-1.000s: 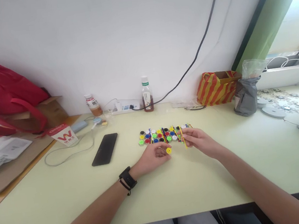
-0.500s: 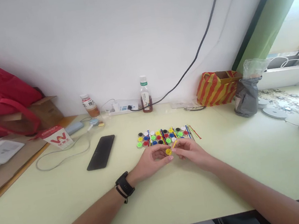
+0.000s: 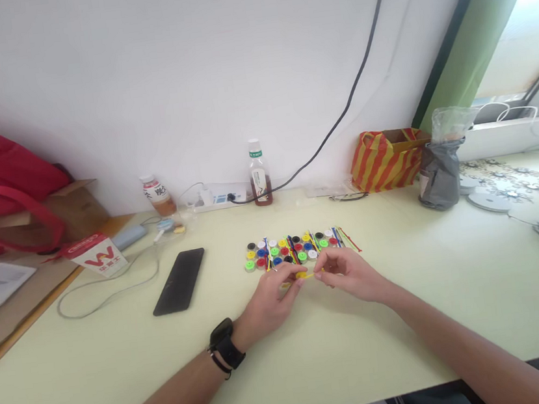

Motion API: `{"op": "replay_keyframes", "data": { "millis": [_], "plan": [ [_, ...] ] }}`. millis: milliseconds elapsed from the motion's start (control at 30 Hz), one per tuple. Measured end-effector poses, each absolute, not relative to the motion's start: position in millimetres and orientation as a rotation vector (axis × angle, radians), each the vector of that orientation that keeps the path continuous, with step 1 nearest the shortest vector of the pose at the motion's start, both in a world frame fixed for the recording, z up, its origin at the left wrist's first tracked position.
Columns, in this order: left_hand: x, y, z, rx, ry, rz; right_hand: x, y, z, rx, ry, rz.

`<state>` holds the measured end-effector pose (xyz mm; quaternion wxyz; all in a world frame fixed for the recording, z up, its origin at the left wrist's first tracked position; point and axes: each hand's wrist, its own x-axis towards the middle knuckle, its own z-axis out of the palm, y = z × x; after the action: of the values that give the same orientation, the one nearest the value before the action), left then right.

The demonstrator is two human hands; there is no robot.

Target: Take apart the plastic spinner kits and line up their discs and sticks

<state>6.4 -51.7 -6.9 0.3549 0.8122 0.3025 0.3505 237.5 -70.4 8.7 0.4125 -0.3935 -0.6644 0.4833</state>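
Thumb and fingers of my left hand (image 3: 269, 299) pinch a small yellow disc (image 3: 301, 275), partly covered by the fingertips. My right hand (image 3: 354, 275) has its thumb and forefinger closed on a thin yellow strip (image 3: 310, 275), whose left end meets the disc; whether it passes into the disc I cannot tell. Just beyond both hands lie rows of small round discs (image 3: 259, 254) in black, white, yellow, blue, red and green. Thin coloured strips (image 3: 346, 238) lie between the rows and at their right end.
A black phone (image 3: 180, 282) lies left of the hands. Along the wall stand a tea bottle (image 3: 259, 177), a power strip (image 3: 220, 199), another bottle (image 3: 158, 196) and a striped bag (image 3: 387, 160). Grey flat discs (image 3: 495, 199) are piled at right; a red-and-white box (image 3: 102, 255) sits at left.
The yellow disc has been tilted to lie flatter in my left fingers. The yellow strip in my right hand has swung from upright to nearly level, its end now at the disc.
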Motion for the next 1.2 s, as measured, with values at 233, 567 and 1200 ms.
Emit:
{"op": "replay_keyframes", "data": {
  "millis": [233, 567, 1200],
  "plan": [
    [7.2, -51.3, -5.0, 2.071, 0.831, 1.016, 240.4, -71.8, 12.3, -1.018, -1.731, 1.222],
    [5.4, -50.6, 1.2, 1.516, 0.654, 0.864, 243.2, -65.4, 5.8, -1.017, -1.651, 1.127],
    [6.4, -45.7, -2.1, 1.405, 0.701, 0.938, 241.0, -74.6, 4.0, -0.942, -1.881, 1.105]
  ]
}}
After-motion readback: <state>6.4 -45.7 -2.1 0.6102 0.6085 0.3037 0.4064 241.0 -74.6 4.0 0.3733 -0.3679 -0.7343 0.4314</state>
